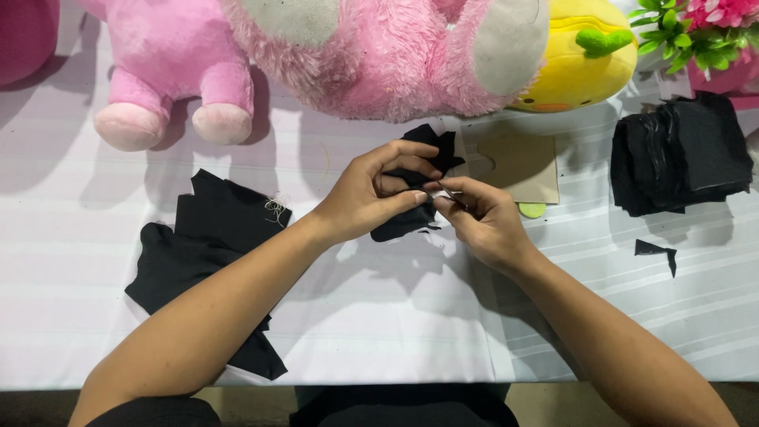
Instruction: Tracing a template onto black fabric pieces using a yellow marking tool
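Note:
My left hand [371,194] holds a small cut piece of black fabric [431,150] above the white striped tablecloth [379,316], fingers curled round its upper edge. My right hand [482,217] meets it at the fingertips and pinches something small and thin at the fabric's edge; I cannot tell what it is. Part of the black piece hangs below my left thumb.
Larger black fabric offcuts [213,237] lie at the left. A stack of black fabric pieces [680,154] sits at the right, with a small black scrap [656,251] below it. A tan cardboard template [522,166] lies behind my hands. Pink plush toys [371,55], a yellow plush [585,55] and artificial flowers [696,28] line the back.

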